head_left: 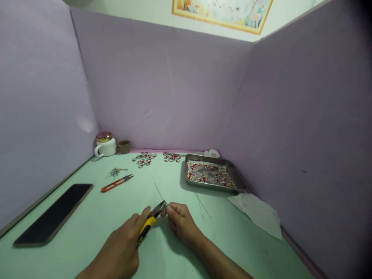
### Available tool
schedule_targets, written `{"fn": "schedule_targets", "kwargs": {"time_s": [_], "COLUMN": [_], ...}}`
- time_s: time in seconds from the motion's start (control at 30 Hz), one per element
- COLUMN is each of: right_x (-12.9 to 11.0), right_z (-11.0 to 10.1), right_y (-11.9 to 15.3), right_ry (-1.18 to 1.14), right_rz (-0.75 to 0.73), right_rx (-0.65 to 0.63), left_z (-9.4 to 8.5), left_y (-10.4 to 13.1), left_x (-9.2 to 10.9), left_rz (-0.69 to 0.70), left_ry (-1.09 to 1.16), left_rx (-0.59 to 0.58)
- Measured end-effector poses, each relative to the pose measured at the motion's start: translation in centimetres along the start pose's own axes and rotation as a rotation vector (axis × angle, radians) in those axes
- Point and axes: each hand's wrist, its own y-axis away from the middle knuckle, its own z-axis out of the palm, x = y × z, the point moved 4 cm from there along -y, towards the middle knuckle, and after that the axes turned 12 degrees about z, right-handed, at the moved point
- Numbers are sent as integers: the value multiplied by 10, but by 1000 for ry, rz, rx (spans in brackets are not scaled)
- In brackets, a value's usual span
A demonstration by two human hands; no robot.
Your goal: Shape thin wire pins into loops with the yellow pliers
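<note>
My left hand (128, 236) is closed around the yellow and black handles of a pair of pliers (151, 219). The pliers' jaws meet the fingertips of my right hand (181, 223), which is closed in a pinch. A thin wire (158, 190) sticks out from the jaws, up and to the left. Whatever else the right fingers hold there is too small and hidden to make out. Two loose wires (200, 202) lie crossed on the table to the right of my right hand.
A metal tray (215, 186) of small clear and red beads stands back right, beside white tissue (258, 213). Red-handled thread snips (116, 183), wire scraps (116, 172), and a phone (55, 215) lie left. Beaded pieces (144, 159), a white mug (107, 148) and a brown cup (124, 147) are behind.
</note>
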Motion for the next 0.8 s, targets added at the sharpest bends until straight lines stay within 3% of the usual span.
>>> {"fn": "schedule_targets", "kwargs": {"time_s": [0.3,0.8], "right_x": [5,11], "right_z": [-1,-3], "right_y": [-4,-9], "right_ry": [-3,-10], "right_rz": [-33,-7], "right_rx": [7,39], "left_z": [-2,3], "left_y": [-4,-6], "left_x": [-1,-3], "left_rz": [36,-8], "left_ry": [91,-11], "left_rx": [28,-17]}}
